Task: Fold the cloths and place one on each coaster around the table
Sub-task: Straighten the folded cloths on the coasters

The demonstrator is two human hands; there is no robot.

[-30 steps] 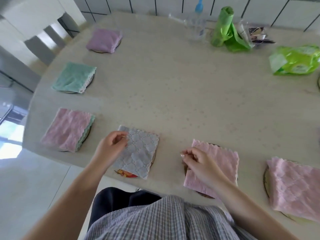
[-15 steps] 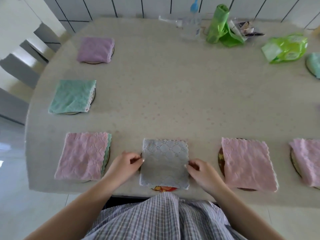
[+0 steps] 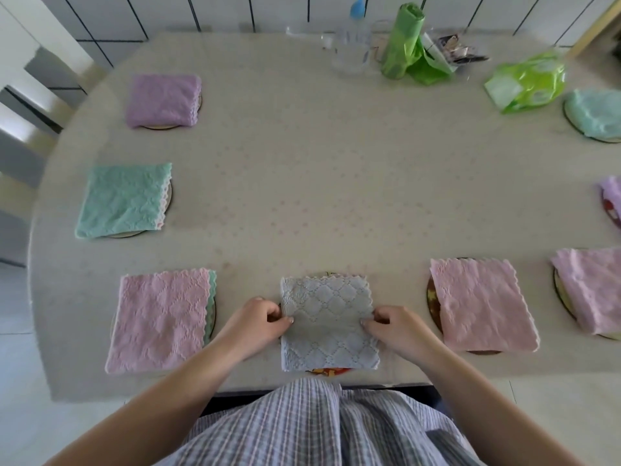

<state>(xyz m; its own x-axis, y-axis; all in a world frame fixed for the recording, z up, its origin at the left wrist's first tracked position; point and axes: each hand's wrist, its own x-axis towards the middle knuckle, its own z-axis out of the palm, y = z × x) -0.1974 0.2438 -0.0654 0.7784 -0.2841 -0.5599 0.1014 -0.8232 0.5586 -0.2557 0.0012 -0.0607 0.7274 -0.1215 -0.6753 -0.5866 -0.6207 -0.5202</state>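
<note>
Grey cloth [image 3: 327, 322] folded square on the near-centre coaster [image 3: 327, 371], pinched at both side edges.

Left hand [image 3: 257, 322] and right hand [image 3: 398, 326] each curl their fingers onto an opposite side hem, thumbs tucked against the fabric, so both are closed on the cloth rather than resting flat. It sits close to the near rim of the table [image 3: 302, 163], with a sliver of coaster showing past its near and far edges. Likely risk: an uneven tug from one hand could skew the square or slide it off centre, and a pull toward the body could drag it over the rim; letting go unevenly may spring the top layer open. Neighbouring pink cloth [image 3: 161, 319] on the left and pink cloth on the right [image 3: 482, 306] lie near enough that a sideways sweep of a wrist could disturb them.
</note>
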